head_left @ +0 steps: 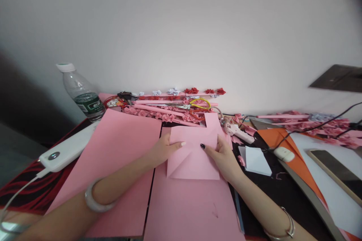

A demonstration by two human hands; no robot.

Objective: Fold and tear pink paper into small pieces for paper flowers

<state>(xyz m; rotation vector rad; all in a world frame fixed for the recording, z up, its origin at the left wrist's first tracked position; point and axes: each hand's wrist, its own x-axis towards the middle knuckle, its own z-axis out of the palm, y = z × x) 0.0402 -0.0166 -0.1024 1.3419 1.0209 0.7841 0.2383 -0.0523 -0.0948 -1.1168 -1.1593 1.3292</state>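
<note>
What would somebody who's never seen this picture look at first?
Probably the folded pink paper in the middle, in the grip of the left hand and the right hand. Next, perhaps the small red flowers behind it, near the wall. The bottle with the green label, over on the left, may catch the eye too.

Plain pale-gray wall takes up most of upper bkgd; dk wall plate mounted on it = ref pt. Plate looks like socket/switch, too blurry to confirm. Light soft, brightest on wall well L of plate, dimmer far L. Farthest L of plate, past the lit wall: v. dk blurry area, can't ID surface. Table below plate, back edge near wall; dk top showing below & L of plate. Far L & lower than plate: red/blk patterned cover w/ wavy streaks.
</note>
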